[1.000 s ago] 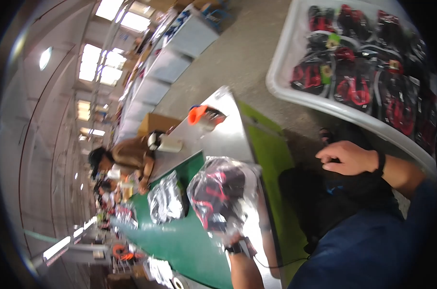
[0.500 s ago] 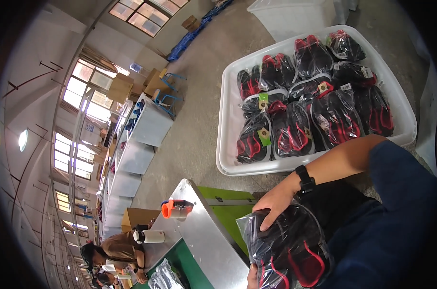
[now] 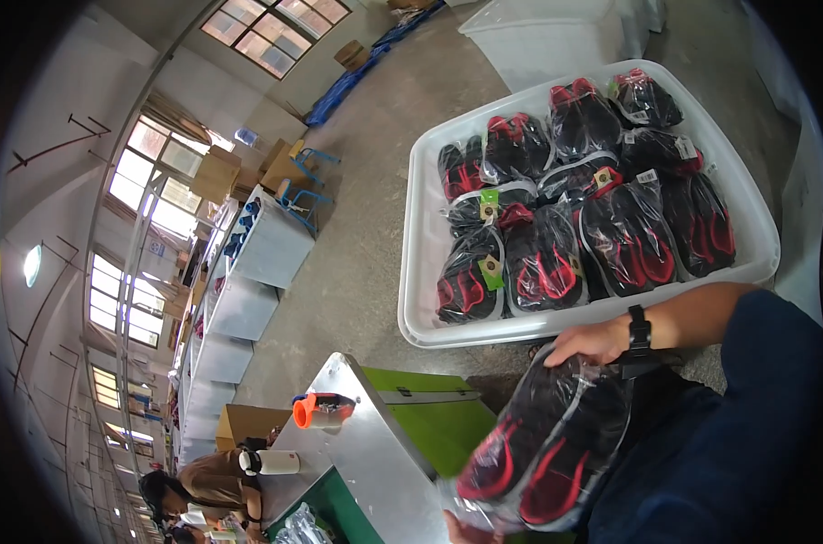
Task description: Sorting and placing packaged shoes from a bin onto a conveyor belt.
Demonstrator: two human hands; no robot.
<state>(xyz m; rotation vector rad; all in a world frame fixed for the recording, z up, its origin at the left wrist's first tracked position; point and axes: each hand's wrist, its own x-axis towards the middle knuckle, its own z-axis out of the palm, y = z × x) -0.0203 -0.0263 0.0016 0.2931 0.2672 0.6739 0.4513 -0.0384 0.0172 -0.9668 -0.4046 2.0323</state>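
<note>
A pair of black shoes with red collars [image 3: 545, 444], sealed in a clear plastic bag, is held between my two hands beside the table. My right hand [image 3: 591, 343], wearing a black watch, grips the bag's upper end by the toes. At the lower end, near the red shoe openings, my left hand [image 3: 467, 529] closes on the bag; most of it is hidden at the picture's bottom edge. Just beyond, a white plastic tub [image 3: 470, 334] holds several similar bagged pairs in rows, some with green tags.
Left of the shoes stands a metal-edged table [image 3: 375, 444] with a green side panel. On it are an orange-and-black tape dispenser [image 3: 321, 411] and a white bottle [image 3: 275, 462]. A co-worker [image 3: 207, 485] leans at its far end. Another white tub [image 3: 547, 41] stands behind.
My right hand has moved from lying on top of the bag to gripping its upper end. The shoes have turned and tilted, with their openings now toward the lower left. The view has shifted slightly.
</note>
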